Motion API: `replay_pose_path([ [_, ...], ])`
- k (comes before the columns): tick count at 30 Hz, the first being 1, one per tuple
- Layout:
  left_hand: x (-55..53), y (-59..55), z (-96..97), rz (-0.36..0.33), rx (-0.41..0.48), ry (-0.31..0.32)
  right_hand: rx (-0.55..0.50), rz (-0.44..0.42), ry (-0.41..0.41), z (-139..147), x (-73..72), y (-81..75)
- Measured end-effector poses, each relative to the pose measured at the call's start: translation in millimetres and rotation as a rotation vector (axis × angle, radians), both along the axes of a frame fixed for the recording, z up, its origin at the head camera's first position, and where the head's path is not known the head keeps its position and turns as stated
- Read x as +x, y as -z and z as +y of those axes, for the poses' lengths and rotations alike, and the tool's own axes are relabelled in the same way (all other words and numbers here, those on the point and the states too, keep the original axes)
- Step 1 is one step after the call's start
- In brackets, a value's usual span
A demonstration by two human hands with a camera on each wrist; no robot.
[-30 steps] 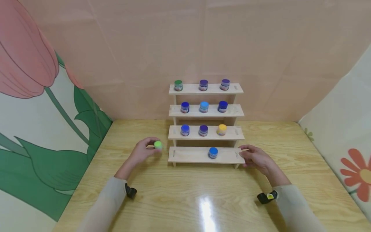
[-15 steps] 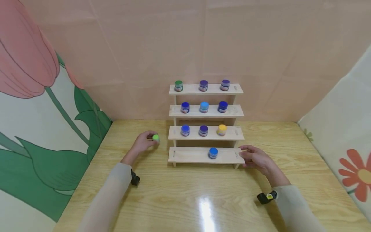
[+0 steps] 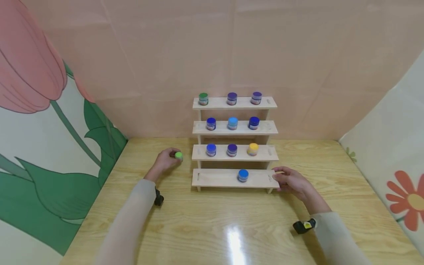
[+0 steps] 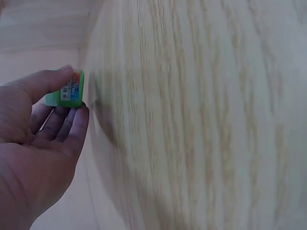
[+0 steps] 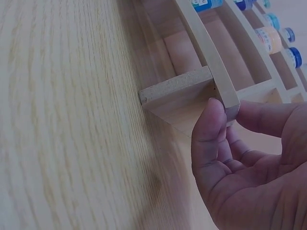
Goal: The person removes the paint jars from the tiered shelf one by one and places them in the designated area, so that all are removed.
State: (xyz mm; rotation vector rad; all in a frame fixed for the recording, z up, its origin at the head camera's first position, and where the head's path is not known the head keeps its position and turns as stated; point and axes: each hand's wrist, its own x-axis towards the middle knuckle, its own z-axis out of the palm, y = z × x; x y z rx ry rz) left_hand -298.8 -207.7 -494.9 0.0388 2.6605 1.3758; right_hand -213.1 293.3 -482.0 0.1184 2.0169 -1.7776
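My left hand (image 3: 166, 159) pinches a small paint jar with a light green lid (image 3: 179, 156) just left of the wooden stepped rack (image 3: 212, 178). In the left wrist view the jar (image 4: 70, 90) sits between thumb and fingertips, close to the tabletop; whether it touches the wood I cannot tell. At the rack's right end my right hand (image 3: 292, 182) grips the corner of the lowest shelf, thumb on one face and fingers on the other, as the right wrist view shows. A blue-lidded jar (image 3: 243, 176) stands on that lowest shelf.
Several paint jars stand on the upper three shelves, among them a green-lidded one (image 3: 203, 99) at top left, a light blue one (image 3: 233, 123) and a yellow one (image 3: 253, 149). The wood-grain table (image 3: 205, 221) meets a pinkish back wall (image 3: 159, 73).
My left hand has moved back and slightly left, lower towards the tabletop, with the green-lidded jar in its fingers. The right hand keeps its grip on the rack.
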Motion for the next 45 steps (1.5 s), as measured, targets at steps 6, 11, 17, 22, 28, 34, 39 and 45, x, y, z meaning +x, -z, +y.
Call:
replay_pose_path([
  [6,-4.6,2.8,1.6,-0.001,-0.013,-0.01,0.014,-0.002,-0.006,-2,-0.2,-1.8],
  [11,-8.5,6.0,4.1,0.012,-0.016,-0.022,0.012,-0.001,-0.011,-2,-0.8,-3.0],
  [17,-11.8,6.1,8.7,0.023,-0.017,-0.015,0.014,0.008,-0.004,-1,-1.2,-3.6],
  [22,-6.0,-3.1,10.3,0.046,-0.026,-0.024,0.009,0.003,-0.002,-1,-1.3,-3.9],
  [28,7.3,-18.4,9.3,0.135,0.034,-0.027,-0.006,0.0,-0.003,-1,-1.0,-4.2],
  [34,25.0,-33.1,14.9,0.271,0.118,-0.003,-0.01,-0.005,-0.007,-2,-1.0,-2.1],
  [39,40.0,-44.4,27.0,0.324,0.177,0.028,-0.013,-0.01,-0.007,0,-0.3,-0.4],
  [45,59.5,-58.2,42.8,0.394,0.207,0.039,-0.023,-0.018,-0.008,2,0.3,-1.3],
])
